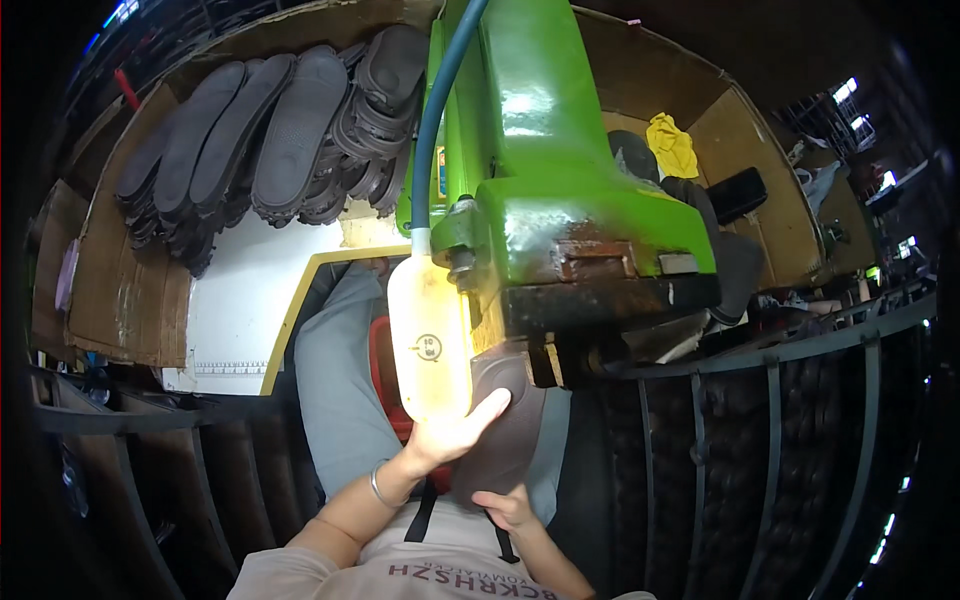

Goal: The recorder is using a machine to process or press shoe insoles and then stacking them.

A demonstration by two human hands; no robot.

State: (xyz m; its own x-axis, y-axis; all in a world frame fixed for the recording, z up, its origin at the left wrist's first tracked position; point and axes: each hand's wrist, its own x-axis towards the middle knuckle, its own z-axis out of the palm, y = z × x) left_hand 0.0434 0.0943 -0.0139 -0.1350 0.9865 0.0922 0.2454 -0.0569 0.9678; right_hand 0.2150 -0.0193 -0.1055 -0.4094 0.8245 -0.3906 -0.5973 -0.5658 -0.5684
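Note:
A dark brown shoe sole (505, 425) is pressed up under the head of a green machine (545, 190). My left hand (452, 428) lies on its left side, fingers spread over the top edge, a thin bracelet on the wrist. My right hand (507, 508) grips the sole's lower edge from below. A pale yellow plastic bottle (430, 340) hangs on the machine just left of the sole, fed by a blue hose (440, 100).
Several black shoe soles (270, 130) stand stacked on cardboard at the upper left. A yellow cloth (672, 145) and a black block (738, 193) lie behind the machine on the right. Dark metal racks (770, 440) run along both sides.

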